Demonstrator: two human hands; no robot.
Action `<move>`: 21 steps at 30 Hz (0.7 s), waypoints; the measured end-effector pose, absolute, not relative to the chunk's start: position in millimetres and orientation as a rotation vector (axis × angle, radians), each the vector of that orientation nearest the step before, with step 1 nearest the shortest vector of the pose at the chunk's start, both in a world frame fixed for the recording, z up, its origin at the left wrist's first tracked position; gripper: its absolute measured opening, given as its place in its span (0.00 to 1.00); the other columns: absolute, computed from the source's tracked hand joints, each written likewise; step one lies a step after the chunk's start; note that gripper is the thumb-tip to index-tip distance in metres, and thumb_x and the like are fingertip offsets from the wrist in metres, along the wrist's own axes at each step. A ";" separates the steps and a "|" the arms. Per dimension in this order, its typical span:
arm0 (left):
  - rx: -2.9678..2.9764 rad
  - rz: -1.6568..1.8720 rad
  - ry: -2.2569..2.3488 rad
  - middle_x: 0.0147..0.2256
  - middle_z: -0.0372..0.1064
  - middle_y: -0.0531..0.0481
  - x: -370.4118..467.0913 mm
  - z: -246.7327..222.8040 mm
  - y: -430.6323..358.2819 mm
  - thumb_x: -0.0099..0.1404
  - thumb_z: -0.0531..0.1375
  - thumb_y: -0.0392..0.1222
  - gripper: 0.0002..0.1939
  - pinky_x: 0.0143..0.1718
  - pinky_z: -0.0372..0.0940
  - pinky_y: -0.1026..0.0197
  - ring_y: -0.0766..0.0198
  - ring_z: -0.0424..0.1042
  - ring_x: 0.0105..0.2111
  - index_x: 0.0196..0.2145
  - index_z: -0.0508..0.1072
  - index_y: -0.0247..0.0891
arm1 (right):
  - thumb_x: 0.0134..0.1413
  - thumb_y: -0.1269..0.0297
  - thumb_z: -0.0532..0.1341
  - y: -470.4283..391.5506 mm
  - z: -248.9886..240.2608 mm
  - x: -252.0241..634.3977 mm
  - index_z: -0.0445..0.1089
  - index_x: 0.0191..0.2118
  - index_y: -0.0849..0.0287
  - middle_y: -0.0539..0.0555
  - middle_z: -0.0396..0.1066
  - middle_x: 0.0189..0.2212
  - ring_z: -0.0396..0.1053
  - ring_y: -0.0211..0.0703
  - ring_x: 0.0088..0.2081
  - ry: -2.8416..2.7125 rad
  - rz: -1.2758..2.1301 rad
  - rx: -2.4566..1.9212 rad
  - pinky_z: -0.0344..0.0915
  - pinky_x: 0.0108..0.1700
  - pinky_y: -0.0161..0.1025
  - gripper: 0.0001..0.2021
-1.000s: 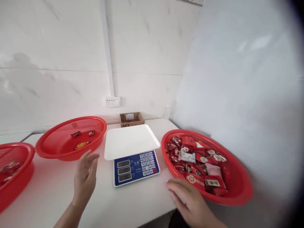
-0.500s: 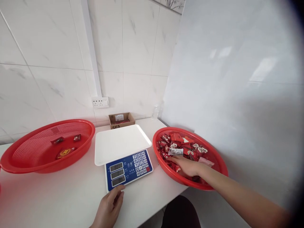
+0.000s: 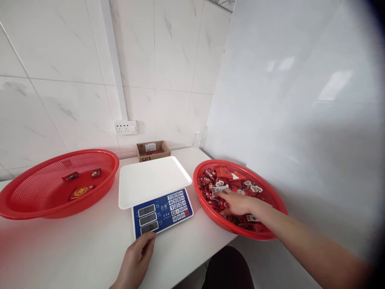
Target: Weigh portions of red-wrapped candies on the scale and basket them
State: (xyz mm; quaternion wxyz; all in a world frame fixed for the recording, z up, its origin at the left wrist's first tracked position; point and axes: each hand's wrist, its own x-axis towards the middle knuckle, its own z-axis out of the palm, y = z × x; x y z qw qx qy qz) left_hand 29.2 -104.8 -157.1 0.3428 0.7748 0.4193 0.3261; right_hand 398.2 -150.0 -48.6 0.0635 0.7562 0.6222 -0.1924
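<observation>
At a white counter [image 3: 75,249], the right hand [image 3: 236,202] reaches into a red basket [image 3: 270,235] of wrapped sweets [image 3: 222,182] — grip spread loosely over them, pinching nothing clearly — while the left hand [image 3: 136,259], fingers curled, rests by the scale [image 3: 161,210]; a loose grab could spill sweets over the rim.

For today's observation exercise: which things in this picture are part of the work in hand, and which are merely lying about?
In use:
right hand in the full red basket of wrapped sweets
left hand by the scale

Lying about:
left red basket
cardboard box
wall socket
</observation>
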 end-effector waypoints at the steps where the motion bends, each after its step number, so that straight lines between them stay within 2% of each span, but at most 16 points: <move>1: 2.017 0.844 1.084 0.33 0.74 0.50 29.0 -157.3 -104.9 0.62 0.52 0.50 0.13 0.30 0.68 0.65 0.62 0.73 0.31 0.36 0.71 0.42 | 0.37 0.53 0.65 -150.4 -54.3 393.4 0.58 0.58 0.51 0.61 0.57 0.56 0.67 0.56 0.46 1.868 -0.533 2.283 0.63 0.44 0.43 0.38; 3: 2.021 0.848 1.074 0.34 0.74 0.50 28.6 -157.8 -105.3 0.62 0.52 0.50 0.13 0.30 0.68 0.66 0.63 0.73 0.31 0.36 0.71 0.42 | 0.40 0.57 0.64 -151.6 -64.3 387.0 0.63 0.54 0.52 0.60 0.61 0.52 0.68 0.54 0.44 1.930 -0.433 2.268 0.62 0.43 0.42 0.31; 5: 2.030 0.857 1.067 0.33 0.74 0.51 28.4 -158.0 -105.6 0.62 0.52 0.50 0.12 0.30 0.68 0.67 0.63 0.73 0.31 0.36 0.71 0.42 | 0.42 0.63 0.62 -152.6 -70.1 386.4 0.70 0.45 0.54 0.57 0.67 0.45 0.69 0.50 0.41 2.040 -0.385 2.238 0.62 0.41 0.39 0.20; 7: 2.037 0.870 1.065 0.32 0.73 0.52 28.2 -157.7 -105.9 0.62 0.52 0.50 0.12 0.30 0.67 0.67 0.64 0.73 0.30 0.35 0.71 0.42 | 0.43 0.69 0.60 -152.8 -70.8 392.2 0.71 0.36 0.54 0.54 0.70 0.39 0.69 0.46 0.37 2.085 -0.355 2.261 0.62 0.38 0.36 0.11; 10: 2.038 0.892 1.070 0.31 0.73 0.52 28.0 -157.0 -106.2 0.62 0.52 0.50 0.13 0.29 0.67 0.67 0.64 0.72 0.28 0.35 0.71 0.42 | 0.45 0.72 0.57 -150.2 -62.9 408.7 0.70 0.32 0.55 0.51 0.71 0.34 0.69 0.42 0.33 2.074 -0.297 2.404 0.61 0.35 0.34 0.08; 13: 2.031 0.914 1.073 0.31 0.73 0.51 27.6 -157.4 -106.7 0.62 0.52 0.50 0.13 0.29 0.68 0.66 0.63 0.72 0.28 0.35 0.71 0.41 | 0.48 0.69 0.56 -144.5 -50.1 424.1 0.70 0.36 0.54 0.52 0.72 0.35 0.69 0.43 0.36 2.056 -0.188 2.610 0.61 0.38 0.36 0.09; 16: 2.031 0.915 1.070 0.31 0.73 0.50 27.1 -158.5 -106.9 0.62 0.52 0.50 0.13 0.29 0.68 0.65 0.63 0.72 0.28 0.35 0.71 0.41 | 0.50 0.66 0.57 -138.2 -43.7 427.9 0.68 0.44 0.54 0.55 0.70 0.43 0.68 0.45 0.43 2.025 -0.074 2.744 0.60 0.45 0.38 0.14; 19: 2.041 0.908 1.075 0.30 0.73 0.50 26.5 -159.7 -106.6 0.62 0.51 0.50 0.14 0.29 0.68 0.64 0.63 0.71 0.27 0.35 0.71 0.41 | 0.51 0.65 0.57 -134.7 -51.9 421.6 0.60 0.55 0.55 0.59 0.62 0.54 0.66 0.47 0.49 2.005 -0.215 2.667 0.60 0.47 0.38 0.24; 21: 2.039 0.904 1.080 0.30 0.73 0.50 25.9 -160.4 -106.2 0.62 0.51 0.50 0.14 0.29 0.68 0.65 0.63 0.71 0.27 0.35 0.71 0.41 | 0.52 0.64 0.56 -134.0 -62.8 417.5 0.52 0.60 0.55 0.61 0.58 0.57 0.67 0.49 0.48 1.946 -0.322 2.581 0.62 0.45 0.39 0.29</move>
